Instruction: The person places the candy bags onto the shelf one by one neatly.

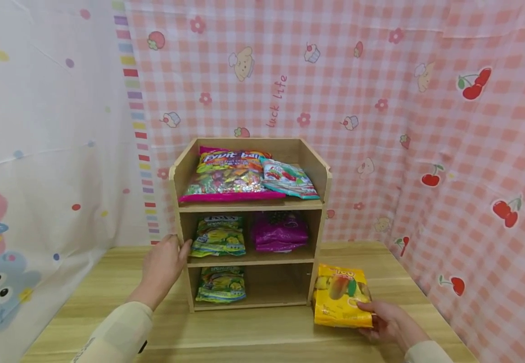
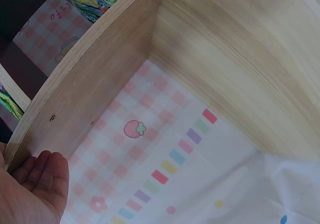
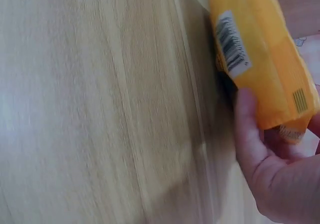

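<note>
A small three-tier wooden shelf (image 1: 255, 205) stands on the table with candy bags on its tiers. My left hand (image 1: 165, 264) grips its left side panel (image 2: 85, 83), thumb at the front edge and fingers against the outer face. At the lower right, my right hand (image 1: 391, 322) pinches a yellow candy bag (image 1: 341, 300) with a mango picture by its lower right corner. In the right wrist view the back of this bag shows a barcode (image 3: 231, 43). The bag is tilted beside the shelf's right side, close over the table.
The top tier holds a large fruit-ball candy bag (image 1: 231, 174) and a smaller teal-edged bag (image 1: 289, 179). Below are a green-yellow bag (image 1: 219, 237) and a purple bag (image 1: 280, 233). Another green-yellow bag (image 1: 221, 286) lies at bottom left. Printed cloth (image 1: 335, 91) hangs behind and at the sides.
</note>
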`<state>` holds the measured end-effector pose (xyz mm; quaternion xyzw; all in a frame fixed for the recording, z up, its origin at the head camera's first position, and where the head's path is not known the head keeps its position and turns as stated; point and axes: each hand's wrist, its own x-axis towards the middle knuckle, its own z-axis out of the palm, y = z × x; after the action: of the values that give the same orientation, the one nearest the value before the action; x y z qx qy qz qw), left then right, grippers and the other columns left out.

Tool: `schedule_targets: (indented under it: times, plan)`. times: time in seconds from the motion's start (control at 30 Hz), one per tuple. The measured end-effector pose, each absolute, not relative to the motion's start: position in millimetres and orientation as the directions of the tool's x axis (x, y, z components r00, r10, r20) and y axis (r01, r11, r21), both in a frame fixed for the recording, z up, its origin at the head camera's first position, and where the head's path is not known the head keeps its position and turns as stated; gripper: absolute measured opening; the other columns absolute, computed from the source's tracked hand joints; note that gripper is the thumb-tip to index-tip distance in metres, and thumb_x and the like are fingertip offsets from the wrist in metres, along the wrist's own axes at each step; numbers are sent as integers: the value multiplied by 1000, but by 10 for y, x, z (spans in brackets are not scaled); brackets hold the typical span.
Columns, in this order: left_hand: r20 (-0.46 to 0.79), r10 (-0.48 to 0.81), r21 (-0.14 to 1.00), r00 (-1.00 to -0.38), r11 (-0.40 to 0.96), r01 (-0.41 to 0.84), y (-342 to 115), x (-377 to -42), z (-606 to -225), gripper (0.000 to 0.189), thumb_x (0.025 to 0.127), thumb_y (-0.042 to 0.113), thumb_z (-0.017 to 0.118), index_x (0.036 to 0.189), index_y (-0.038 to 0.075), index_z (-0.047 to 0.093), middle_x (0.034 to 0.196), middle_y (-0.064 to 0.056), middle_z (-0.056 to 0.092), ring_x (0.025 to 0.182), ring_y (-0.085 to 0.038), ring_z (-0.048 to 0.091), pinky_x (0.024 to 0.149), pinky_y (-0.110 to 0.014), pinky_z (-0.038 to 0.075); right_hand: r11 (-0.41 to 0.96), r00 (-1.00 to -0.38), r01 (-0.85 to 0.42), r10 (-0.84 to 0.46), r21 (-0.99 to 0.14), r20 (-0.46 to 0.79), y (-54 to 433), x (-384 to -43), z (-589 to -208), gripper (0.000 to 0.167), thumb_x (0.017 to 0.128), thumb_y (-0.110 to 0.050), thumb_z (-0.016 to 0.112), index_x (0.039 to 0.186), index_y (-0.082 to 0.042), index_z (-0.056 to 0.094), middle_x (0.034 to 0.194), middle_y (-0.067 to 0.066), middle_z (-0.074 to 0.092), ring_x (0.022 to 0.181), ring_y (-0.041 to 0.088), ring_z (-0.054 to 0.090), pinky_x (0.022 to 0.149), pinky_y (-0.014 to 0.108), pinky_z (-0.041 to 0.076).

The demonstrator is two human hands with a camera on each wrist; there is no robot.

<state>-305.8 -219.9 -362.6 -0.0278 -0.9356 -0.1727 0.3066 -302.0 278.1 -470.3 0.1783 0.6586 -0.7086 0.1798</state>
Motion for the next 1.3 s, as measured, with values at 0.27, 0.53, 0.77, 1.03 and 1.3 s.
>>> schedule_targets:
  times: [0.27,0.53,0.77,1.03,1.3]
  plan:
    - [615,-43,283,-788,944,169,-2178,-3065,-3644,38,97,25,62,68,4,50,69,-12,55,56,-37,59,50,-51,48,-10,-930,367,-34,-930,-366,2765,-2945,-4692,35,98,-16,61,114,12,48,86,5,69,78,19,69,74,35,57]
    - [617,-48,290,-786,942,170,-2163,-3049,-3627,37,98,23,62,68,4,50,70,-13,55,58,-39,60,51,-51,48,-56,-956,288,40,-956,-290,2683,-2844,-4615,41,101,-20,59,124,10,44,87,2,69,79,16,67,73,34,55]
    - [618,-49,290,-785,942,169,-2162,-3049,-3624,37,98,23,62,69,4,49,70,-13,55,58,-39,60,51,-51,48,-169,-977,202,34,-965,-210,2702,-2753,-4611,29,104,-20,53,126,-1,52,96,-4,69,88,10,65,79,30,54]
    - [621,-50,299,-783,937,178,-2169,-3042,-3620,38,97,24,62,68,5,49,68,-11,53,55,-37,59,50,-50,47,-324,-996,71,-69,-943,-51,2711,-2700,-4555,28,104,-15,51,101,-33,73,108,-15,69,100,4,64,87,24,51]
    - [602,-52,306,-797,937,171,-2179,-3039,-3627,38,98,24,62,67,6,48,66,-9,52,53,-34,57,48,-48,46,-375,-993,110,-81,-921,-85,2667,-2663,-4553,31,105,-13,50,101,-35,71,107,-13,69,100,5,65,86,25,51]
